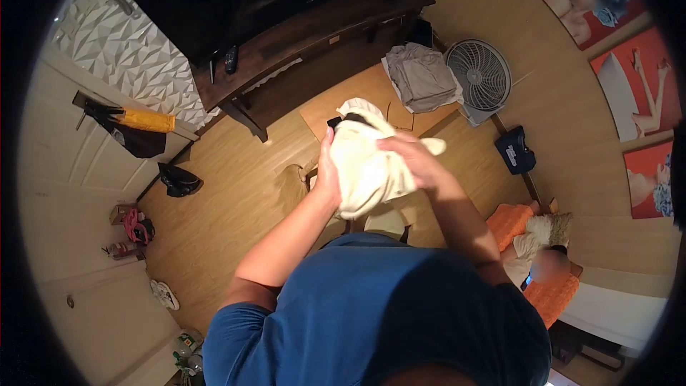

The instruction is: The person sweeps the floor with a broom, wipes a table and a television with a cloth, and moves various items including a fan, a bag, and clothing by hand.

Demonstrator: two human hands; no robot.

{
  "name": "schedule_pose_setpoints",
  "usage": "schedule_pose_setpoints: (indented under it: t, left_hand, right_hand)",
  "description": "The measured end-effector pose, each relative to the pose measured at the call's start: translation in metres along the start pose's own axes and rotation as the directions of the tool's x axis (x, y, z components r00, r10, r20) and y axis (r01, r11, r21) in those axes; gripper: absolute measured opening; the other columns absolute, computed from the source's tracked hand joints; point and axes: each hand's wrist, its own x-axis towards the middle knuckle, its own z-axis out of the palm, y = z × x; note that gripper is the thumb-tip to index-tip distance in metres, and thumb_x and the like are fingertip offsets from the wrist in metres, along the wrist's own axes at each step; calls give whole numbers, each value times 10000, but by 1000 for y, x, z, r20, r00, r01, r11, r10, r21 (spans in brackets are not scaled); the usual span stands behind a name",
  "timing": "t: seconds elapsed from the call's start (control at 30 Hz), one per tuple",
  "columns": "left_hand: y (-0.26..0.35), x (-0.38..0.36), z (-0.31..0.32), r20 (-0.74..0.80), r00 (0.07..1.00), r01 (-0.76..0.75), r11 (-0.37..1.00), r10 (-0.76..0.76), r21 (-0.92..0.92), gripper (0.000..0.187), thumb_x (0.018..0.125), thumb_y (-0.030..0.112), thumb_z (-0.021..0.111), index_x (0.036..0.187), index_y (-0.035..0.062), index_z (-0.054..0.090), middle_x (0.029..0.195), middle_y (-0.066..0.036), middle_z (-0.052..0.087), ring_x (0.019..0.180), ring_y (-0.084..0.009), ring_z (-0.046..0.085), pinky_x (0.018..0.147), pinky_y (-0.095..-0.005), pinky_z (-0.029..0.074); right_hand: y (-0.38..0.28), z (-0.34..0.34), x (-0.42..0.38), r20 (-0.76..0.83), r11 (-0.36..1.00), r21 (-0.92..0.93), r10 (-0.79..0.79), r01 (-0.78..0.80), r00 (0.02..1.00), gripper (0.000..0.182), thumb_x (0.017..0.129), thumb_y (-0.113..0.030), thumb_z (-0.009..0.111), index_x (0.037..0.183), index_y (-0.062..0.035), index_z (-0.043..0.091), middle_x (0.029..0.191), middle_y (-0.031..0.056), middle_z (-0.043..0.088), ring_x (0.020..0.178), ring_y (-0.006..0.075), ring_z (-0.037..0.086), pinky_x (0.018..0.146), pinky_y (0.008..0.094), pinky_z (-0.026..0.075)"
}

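Both my hands hold up a bundled cream-coloured cloth garment (pixel 368 175) in front of my chest. My left hand (pixel 329 171) presses along its left side, fingers pointing up. On the opposite side, my right hand (pixel 416 159) grips the fabric, fingers curled over its upper part. A dark opening shows at the top of the bundle, and a loose end sticks out past my right hand. Beyond the cloth stands a low wooden table (pixel 314 116), bearing a stack of folded grey clothes (pixel 423 77).
A grey fan (pixel 477 75) stands right of the table. A TV stand (pixel 307 36) with a large screen is ahead. Another person (pixel 525 254) is at the right on orange cushions. A dark blue bag (pixel 516 150) sits by the wall; a black bag (pixel 179 180) lies left.
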Motion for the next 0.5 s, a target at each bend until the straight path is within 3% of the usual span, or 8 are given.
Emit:
schedule_pose_setpoints:
  t: [0.07,0.1,0.17,0.2,0.23,0.27,0.33,0.5]
  left_hand:
    - [12,35,-1,39,999,20,1000,-19,-24,514,839,381,352,1201,18,324,1163,-162,427,1041,-296,450,898,-415,360]
    - [16,60,-15,3,1000,-29,989,28,145,519,843,331,381,1253,42,250,1165,-150,425,1045,-284,447,910,-411,348]
    - [22,88,-17,-73,978,-171,950,196,263,506,831,76,421,1287,91,201,1119,-135,458,973,-211,500,813,-330,436]
    - [24,104,-16,-85,966,-207,930,243,304,530,826,19,409,1296,109,181,1106,-130,465,952,-194,509,794,-314,448]
    - [25,118,-11,-127,959,-210,935,254,286,553,818,0,413,1300,132,177,1101,-128,465,925,-183,517,790,-301,450]
    - [26,132,-5,-153,946,-232,925,287,300,582,814,10,430,1308,158,159,960,-86,520,817,-141,530,714,-288,468]
    - [38,170,-22,-99,968,-177,907,230,381,581,818,27,437,1309,172,164,961,-72,502,819,-136,506,674,-282,458]
    - [122,226,-3,-281,888,-81,727,363,682,589,815,106,476,1309,145,158,1014,-102,512,864,-159,498,670,-288,458]
  right_hand:
    - [-17,-45,13,-82,972,-150,-193,179,978,447,753,-194,562,1118,13,410,974,132,526,875,179,541,714,307,460]
    - [-21,-65,21,-78,973,-151,-190,177,979,447,753,-194,562,1118,13,410,974,132,526,875,179,541,714,307,460]
    - [-25,-92,38,-262,625,-752,-577,211,774,527,799,-243,498,1236,-57,271,1221,143,341,1079,169,404,813,331,401]
    - [-31,-87,48,-243,621,-755,-565,213,789,527,799,-243,498,1236,-57,271,1221,143,341,1079,169,404,813,331,401]
    - [-37,-73,58,-314,886,-414,-355,210,881,574,776,-212,525,1251,-85,229,1240,121,299,1111,175,355,858,351,361]
    - [-41,-67,67,-290,992,-4,-119,123,950,633,753,-181,551,1266,-112,186,1259,99,258,1143,182,306,903,371,321]
    - [-20,-96,117,68,919,93,-389,383,919,570,779,-72,494,1258,-87,185,1225,79,320,1091,186,375,925,328,299]
    - [-101,-113,224,27,960,-13,-281,281,959,353,801,-47,472,1139,10,386,1024,72,508,963,151,477,852,262,361]
